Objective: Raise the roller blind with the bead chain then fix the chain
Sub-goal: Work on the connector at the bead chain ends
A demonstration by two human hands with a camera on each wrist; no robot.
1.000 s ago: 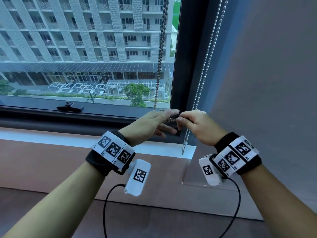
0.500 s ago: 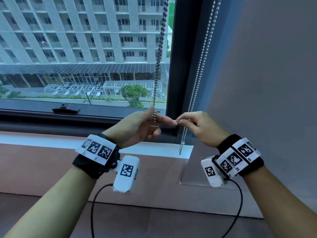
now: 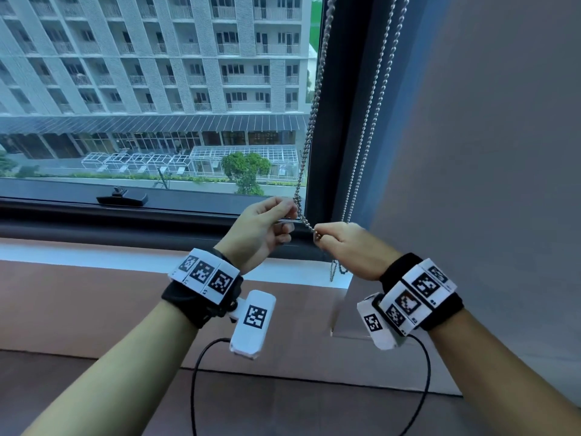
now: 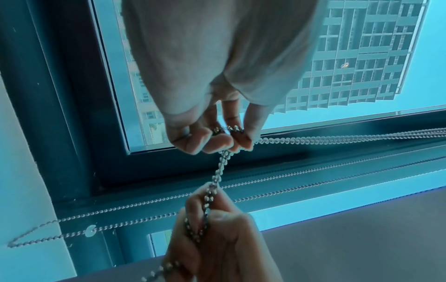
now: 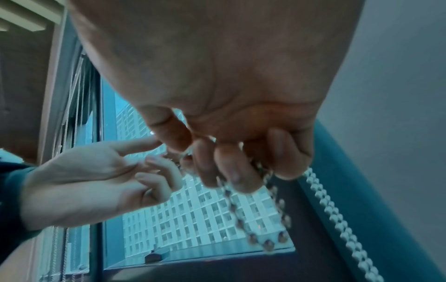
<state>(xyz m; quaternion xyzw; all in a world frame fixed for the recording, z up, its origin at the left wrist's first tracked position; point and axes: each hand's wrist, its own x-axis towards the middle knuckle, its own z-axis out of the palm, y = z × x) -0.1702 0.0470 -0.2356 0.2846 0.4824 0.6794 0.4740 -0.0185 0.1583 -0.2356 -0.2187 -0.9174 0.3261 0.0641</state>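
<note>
A doubled dark metal bead chain (image 3: pixel 314 105) hangs in front of the window pane. My left hand (image 3: pixel 290 212) pinches it between thumb and fingertips just above the sill. From there the chain (image 4: pixel 220 167) runs taut, down and to the right, into my right hand (image 3: pixel 320 237). That hand's curled fingers grip the chain's lower end. A short loop of beads (image 5: pixel 265 234) dangles below the right fingers (image 5: pixel 231 171). The left hand (image 5: pixel 101 181) shows beside them, and the right hand (image 4: pixel 217 229) shows below the left fingers (image 4: pixel 248 141).
A second, lighter bead chain (image 3: pixel 374 105) hangs free along the dark window frame (image 3: pixel 339 121), ending just over the white sill (image 3: pixel 94 256). A black window handle (image 3: pixel 122 198) sits on the lower frame at left. A grey wall (image 3: pixel 487 152) closes in on the right.
My right hand went from a fingertip pinch beside the left hand to a fist round the chain's end, lower and to the right. The left hand now pinches the chain slightly higher.
</note>
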